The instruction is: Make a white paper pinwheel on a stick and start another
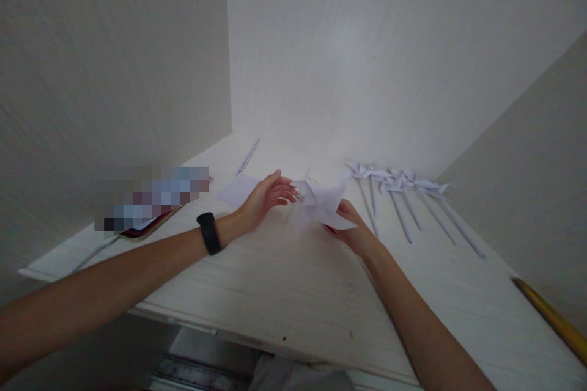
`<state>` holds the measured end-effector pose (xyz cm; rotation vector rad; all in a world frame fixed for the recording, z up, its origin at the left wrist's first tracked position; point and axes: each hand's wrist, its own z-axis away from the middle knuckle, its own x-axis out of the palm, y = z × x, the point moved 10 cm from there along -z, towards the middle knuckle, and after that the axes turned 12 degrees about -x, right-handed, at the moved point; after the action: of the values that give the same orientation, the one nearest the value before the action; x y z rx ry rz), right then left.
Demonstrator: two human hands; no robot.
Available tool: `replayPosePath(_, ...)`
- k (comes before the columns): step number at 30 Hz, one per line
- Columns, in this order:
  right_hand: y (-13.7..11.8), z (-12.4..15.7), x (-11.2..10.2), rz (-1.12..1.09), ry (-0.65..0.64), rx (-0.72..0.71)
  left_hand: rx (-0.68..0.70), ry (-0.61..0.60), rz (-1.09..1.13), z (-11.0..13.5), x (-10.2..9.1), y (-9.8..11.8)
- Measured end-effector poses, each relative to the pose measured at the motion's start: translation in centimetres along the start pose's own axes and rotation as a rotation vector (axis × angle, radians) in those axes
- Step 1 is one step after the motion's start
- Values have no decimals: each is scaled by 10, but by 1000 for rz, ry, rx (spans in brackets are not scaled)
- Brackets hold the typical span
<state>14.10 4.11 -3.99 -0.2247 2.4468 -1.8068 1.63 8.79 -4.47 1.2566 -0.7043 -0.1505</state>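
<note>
A white paper pinwheel (pixel 316 203) is held above the table in my right hand (pixel 354 227). The right fingers are closed on its right side and partly hidden behind the paper. Just left of the pinwheel is my left hand (pixel 270 198), with a black band on the wrist. Its fingers are spread, the tips close to the pinwheel's left blade; whether they touch it I cannot tell. A flat sheet of white paper (pixel 236 190) lies on the table beside the left hand, and thin rolled paper sticks (pixel 248 156) lie behind it.
Several finished paper pinwheels on sticks (pixel 401 182) lie in a row at the back right. A phone-like device (pixel 156 220), partly pixelated, rests at the left with a cable. A gold-coloured rod (pixel 550 314) lies along the right. Walls close in the white table (pixel 284 281).
</note>
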Motion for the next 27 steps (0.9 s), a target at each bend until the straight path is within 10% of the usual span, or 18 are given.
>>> replayPosePath(9, -11, -1, -21, -31, 171, -18, 175, 108, -261, 7, 1, 19)
replayPosePath(16, -17, -2, -71, -48, 417, -156, 401, 276, -1314, 18, 24, 29)
replayPosePath(27, -23, -2, -13, 252, -173, -154, 241, 379, -1573, 8, -4, 17)
